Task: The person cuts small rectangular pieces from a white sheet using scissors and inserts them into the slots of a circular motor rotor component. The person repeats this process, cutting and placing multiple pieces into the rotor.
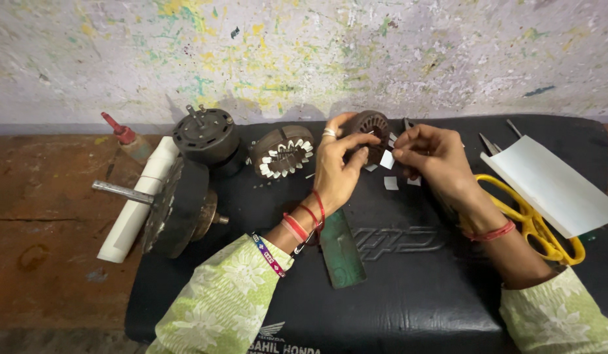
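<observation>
My left hand grips a dark round motor stator core, holding it upright above a black mat. My right hand pinches a small white paper slip right beside the core's slots. A few more white slips lie on the mat below the hands. A second stator core, with white slips sticking out of its slots, rests on the mat left of my left hand.
Yellow-handled scissors and a folded white sheet lie at the right. A green flat strip lies between my forearms. At the left are a motor housing, a rotor with shaft, a white roll and a red-capped bottle.
</observation>
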